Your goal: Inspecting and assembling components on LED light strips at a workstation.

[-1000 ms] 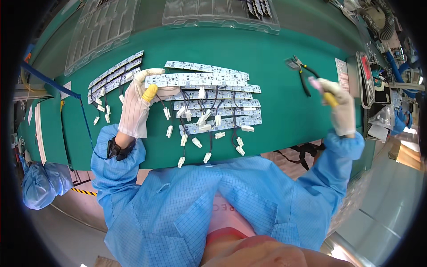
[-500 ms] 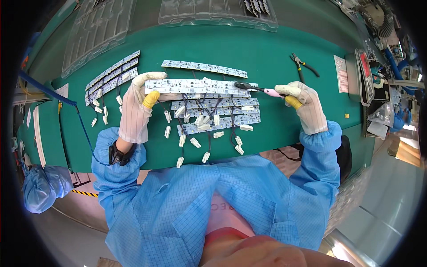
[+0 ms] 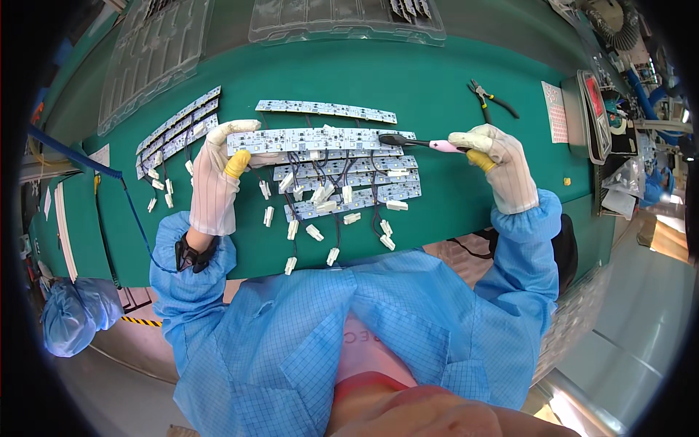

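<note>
My left hand, in a white striped glove with a yellow thumb cover, grips the left end of a long white circuit board strip. The strip is held level above other boards on the mat. In my gloved right hand is a toothbrush with a black head and a pink band on its handle. Its head lies against the strip near the right end; the bristles are hidden. Beneath are several circuit boards with dark wires ending in white connectors. One more board lies just beyond.
Stacked boards lie on the green mat at the left. Cutting pliers rest at the far right, near a sheet of pink marks and a plastic box. Clear trays stand at the back. A blue cord runs to my left wrist.
The brush head has shifted slightly along the strip, and still touches its right part. The whole view has moved a little; both hands keep their holds.
</note>
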The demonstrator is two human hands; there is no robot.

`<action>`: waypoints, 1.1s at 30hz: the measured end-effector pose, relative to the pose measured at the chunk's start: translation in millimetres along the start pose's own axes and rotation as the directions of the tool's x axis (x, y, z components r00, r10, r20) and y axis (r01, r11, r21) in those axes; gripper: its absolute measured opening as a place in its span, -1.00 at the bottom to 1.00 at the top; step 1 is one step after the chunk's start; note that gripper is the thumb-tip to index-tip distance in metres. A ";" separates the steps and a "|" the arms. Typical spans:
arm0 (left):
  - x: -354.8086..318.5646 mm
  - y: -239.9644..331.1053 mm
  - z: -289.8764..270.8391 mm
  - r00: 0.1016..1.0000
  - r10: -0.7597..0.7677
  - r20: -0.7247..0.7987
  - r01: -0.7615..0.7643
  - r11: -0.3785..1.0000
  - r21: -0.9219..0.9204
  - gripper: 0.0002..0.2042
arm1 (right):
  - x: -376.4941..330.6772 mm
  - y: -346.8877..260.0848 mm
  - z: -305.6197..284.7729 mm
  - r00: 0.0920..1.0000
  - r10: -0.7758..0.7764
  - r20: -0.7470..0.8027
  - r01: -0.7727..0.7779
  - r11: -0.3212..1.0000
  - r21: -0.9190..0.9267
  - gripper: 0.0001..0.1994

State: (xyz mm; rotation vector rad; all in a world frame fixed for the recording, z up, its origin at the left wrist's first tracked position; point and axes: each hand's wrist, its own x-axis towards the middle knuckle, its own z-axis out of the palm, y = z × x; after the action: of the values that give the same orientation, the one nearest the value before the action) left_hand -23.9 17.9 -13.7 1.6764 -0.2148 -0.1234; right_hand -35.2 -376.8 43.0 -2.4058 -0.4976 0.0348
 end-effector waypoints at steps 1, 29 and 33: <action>0.8 -0.6 -1.3 1.000 0.012 -0.011 -0.011 1.000 0.028 -0.53 | 1.1 6.6 -3.2 1.000 -0.031 -0.005 0.031 0.997 0.065 -0.78; -1.1 -14.2 -50.7 1.000 -0.010 0.017 0.019 0.630 -0.776 -0.56 | -91.9 269.2 -231.6 0.387 0.515 -0.765 -0.918 0.290 -0.269 -0.57; 7.1 -8.4 -33.1 0.992 -0.085 -0.091 -0.007 0.692 -0.722 -0.54 | -68.0 213.8 -213.6 0.405 0.517 -0.754 -0.914 0.193 -0.358 -0.63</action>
State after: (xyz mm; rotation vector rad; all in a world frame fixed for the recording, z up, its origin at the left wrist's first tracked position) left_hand -9.6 49.5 -17.8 0.8818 -0.0233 -0.1198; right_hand 7.8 -682.6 67.9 -3.0286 1.2889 -0.4297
